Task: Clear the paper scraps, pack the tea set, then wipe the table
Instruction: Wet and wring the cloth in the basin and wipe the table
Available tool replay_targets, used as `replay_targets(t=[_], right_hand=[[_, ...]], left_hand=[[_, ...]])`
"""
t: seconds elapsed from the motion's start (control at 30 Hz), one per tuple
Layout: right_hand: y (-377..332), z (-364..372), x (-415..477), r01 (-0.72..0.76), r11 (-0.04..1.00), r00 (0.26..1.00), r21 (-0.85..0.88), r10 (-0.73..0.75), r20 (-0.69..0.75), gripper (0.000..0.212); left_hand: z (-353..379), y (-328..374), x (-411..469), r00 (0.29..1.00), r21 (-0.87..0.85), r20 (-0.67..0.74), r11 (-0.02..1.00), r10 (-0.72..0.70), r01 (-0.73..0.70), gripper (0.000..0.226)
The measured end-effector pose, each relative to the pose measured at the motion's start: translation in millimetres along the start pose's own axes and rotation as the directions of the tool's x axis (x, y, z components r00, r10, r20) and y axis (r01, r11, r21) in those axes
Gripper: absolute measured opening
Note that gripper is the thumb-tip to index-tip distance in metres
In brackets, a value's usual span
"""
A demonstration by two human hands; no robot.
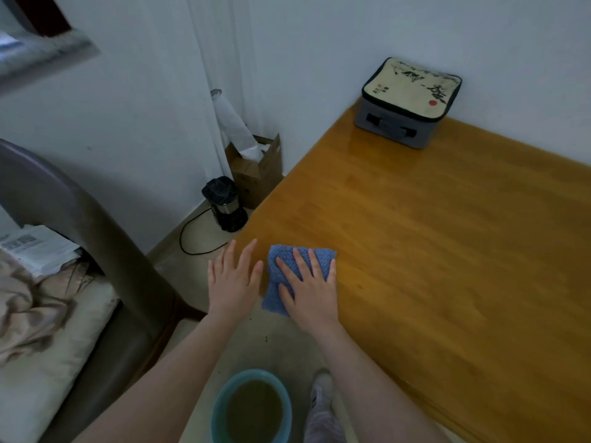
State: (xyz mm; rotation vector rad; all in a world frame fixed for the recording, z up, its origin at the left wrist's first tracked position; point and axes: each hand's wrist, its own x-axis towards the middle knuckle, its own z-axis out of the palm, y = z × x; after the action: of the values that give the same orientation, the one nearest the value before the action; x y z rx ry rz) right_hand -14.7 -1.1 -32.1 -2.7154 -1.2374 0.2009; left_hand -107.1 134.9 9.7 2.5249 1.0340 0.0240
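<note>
Nearest the camera, low on the floor between the forearms: a teal basin of murky water, with a light-coloured shoe just to its right. Farther out, right hand pressed palm-down on a folded blue cloth, fingers spread flat across it and curling round nothing, so a press and not a grasp. Cloth at the near left corner of the wooden table, its near edge hanging slightly past the table rim, its long axis running near to far. Left hand just beside the cloth on the left, open, fingers splayed and empty, hovering off the table edge over the floor; contact with the rim impossible to tell. Bare tabletop stretching right and far from the cloth, hence the likely stroke: away from the corner, rightward and outward, led by the right hand, already on the cloth and the nearer of the two. Right forearm angled in from the near right, wrist low, palm level with the surface. At the far corner, against the wall, a zipped tea set case with ink-painting lid, closed, suggesting packing finished. No paper scraps visible on the table, so wiping looks like the step in hand. On the floor left of the table, a small black bin and a cardboard box.
</note>
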Motion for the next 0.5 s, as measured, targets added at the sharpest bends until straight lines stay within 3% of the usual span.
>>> replay_targets(t=[0.27,0.5], right_hand=[[61,-15,22,-0.181,0.983,0.983,0.001,0.181,0.031,0.064],[131,-34,99,-0.236,0.972,0.970,-0.022,0.236,0.055,0.071]], left_hand=[[11,45,24,0.992,0.081,0.062,0.990,0.108,-0.113,0.052],[27,85,87,0.986,0.105,0.096,0.983,0.137,-0.147,0.053]])
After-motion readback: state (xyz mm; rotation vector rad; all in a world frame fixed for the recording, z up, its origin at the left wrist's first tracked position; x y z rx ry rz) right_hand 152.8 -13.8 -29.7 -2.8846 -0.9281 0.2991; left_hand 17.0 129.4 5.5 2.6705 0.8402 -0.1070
